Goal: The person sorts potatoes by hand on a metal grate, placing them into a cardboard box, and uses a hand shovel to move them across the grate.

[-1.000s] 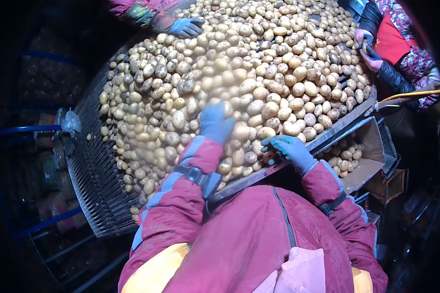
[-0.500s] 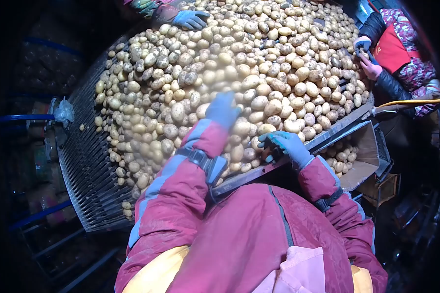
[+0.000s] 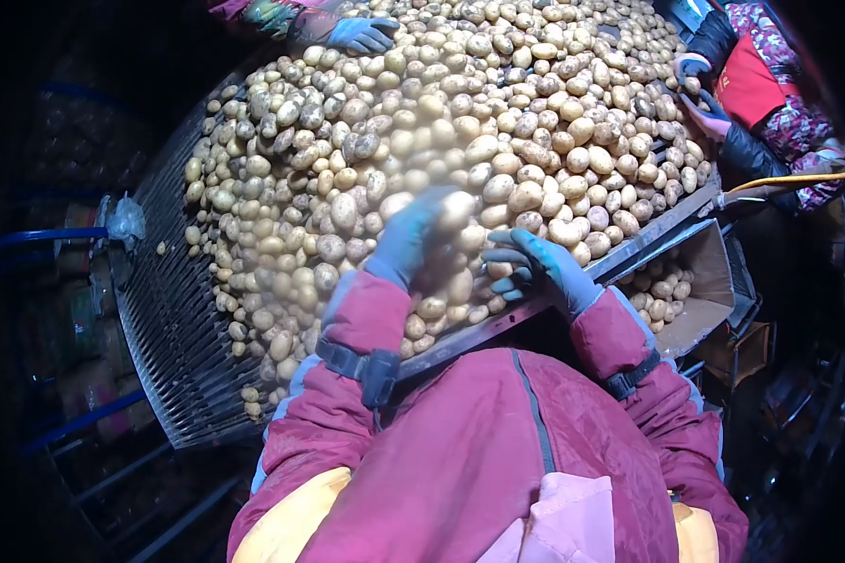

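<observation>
My left hand (image 3: 411, 235), in a blue-grey glove and slightly blurred, is over the near middle of a large potato heap (image 3: 347, 211). Its fingers are closed round a pale potato (image 3: 455, 211) at their tips. To its right, at the table's near edge, is my right hand (image 3: 541, 266) in a similar glove. Its fingers are bent but spread, with nothing seen between them, just above the potatoes by the metal rim (image 3: 479, 336).
A slatted metal grate (image 3: 183, 366) slopes at the left. Below the right rim is a box (image 3: 709, 291) with potatoes. A co-worker's gloved hand (image 3: 361, 35) rests on the heap's far side; another person's hands (image 3: 706, 114) are at the right edge. A yellow cable (image 3: 789, 180) runs there.
My left hand has drawn back slightly toward me and a potato now shows at its fingers. My right hand has shifted up and its fingers have spread. The right co-worker's hands have moved a little.
</observation>
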`<state>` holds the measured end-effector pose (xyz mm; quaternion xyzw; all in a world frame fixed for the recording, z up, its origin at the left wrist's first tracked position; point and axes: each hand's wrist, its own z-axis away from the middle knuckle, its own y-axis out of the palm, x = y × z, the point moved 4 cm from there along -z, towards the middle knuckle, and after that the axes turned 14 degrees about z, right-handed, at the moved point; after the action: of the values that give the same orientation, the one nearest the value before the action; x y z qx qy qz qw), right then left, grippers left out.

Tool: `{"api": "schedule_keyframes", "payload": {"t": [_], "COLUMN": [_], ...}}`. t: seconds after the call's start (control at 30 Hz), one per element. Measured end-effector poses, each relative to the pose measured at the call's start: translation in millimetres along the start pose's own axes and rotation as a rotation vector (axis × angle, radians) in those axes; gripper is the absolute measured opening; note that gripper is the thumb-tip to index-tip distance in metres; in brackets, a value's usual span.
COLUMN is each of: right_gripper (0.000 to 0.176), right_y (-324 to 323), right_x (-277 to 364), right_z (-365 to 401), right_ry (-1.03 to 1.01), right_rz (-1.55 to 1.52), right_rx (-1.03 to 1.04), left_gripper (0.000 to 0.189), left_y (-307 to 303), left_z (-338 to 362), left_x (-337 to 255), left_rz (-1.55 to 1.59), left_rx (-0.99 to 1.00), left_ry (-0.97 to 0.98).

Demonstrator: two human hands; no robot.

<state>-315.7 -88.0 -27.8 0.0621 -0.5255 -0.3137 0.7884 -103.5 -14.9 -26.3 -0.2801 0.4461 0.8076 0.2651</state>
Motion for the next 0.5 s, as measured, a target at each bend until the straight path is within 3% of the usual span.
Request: {"api": "schedule_keyframes", "payload": {"t": [0.07,0.1,0.13,0.2,0.23,0.27,0.3,0.4,0.47,0.5], "right_gripper": [0.044,0.042,0.043,0.043,0.043,0.049,0.049,0.042,0.039,0.035], "right_y": [5,4,5,7,11,11,8,-28,-32,-33], "right_x": [-18,-14,-8,-13,1,7,7,-11,-18,-19], "right_z": [-12,-16,-18,-13,2,8,15,21,28,29], "right_ry": [0.174,0.026,-0.117,0.133,0.236,0.195,0.215,-0.158,0.125,0.043], "right_rz": [-0.458,-0.071,0.314,-0.290,-0.227,-0.119,-0.151,0.302,-0.082,-0.058], "right_rx": [-0.031,-0.011,-0.049,0.064,0.012,-0.113,-0.162,-0.166,-0.266,-0.254], "left_gripper": [0.047,0.049,0.052,0.056,0.056,0.056,0.057,0.059,0.061,0.062], "left_y": [46,53,69,40,23,2,-32,-47,-28,-10], "left_z": [24,38,45,50,58,69,76,81,75,62], "left_x": [2,12,13,7,-8,-26,-36,-32,-16,-2], "left_rz": [-0.444,-0.744,-0.757,-0.812,-0.821,-0.827,-1.041,-1.317,-1.352,-1.354], "left_rx": [0.029,0.099,0.273,0.197,0.035,-0.125,-0.188,-0.161,-0.072,-0.021], "left_ry": [-0.001,0.038,0.045,0.306,0.334,0.358,0.438,0.529,0.551,0.573]}}
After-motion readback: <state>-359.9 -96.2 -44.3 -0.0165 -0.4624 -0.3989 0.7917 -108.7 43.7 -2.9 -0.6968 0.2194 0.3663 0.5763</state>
